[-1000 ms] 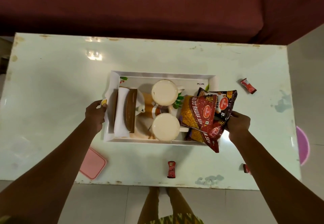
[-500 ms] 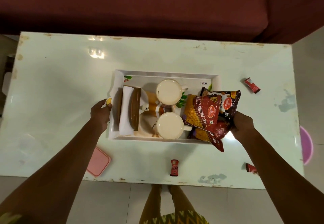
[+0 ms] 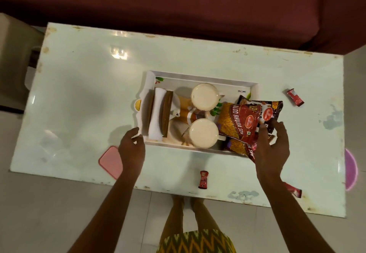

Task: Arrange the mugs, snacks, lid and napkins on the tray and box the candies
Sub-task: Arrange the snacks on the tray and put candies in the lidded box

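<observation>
The table (image 3: 83, 98) is bare across its whole left half and along the far edge behind the tray (image 3: 198, 77), so a hand could pass freely there. The tray itself is crowded: napkins (image 3: 158, 114) on the left, two mugs (image 3: 205, 96) in the middle, snack packets (image 3: 237, 122) spilling over the right rim. Near the front edge a pink lid (image 3: 110, 161) lies at left, a candy (image 3: 203, 179) sits in the middle and another candy (image 3: 293, 190) at right. A third candy (image 3: 295, 99) lies right of the tray.
</observation>
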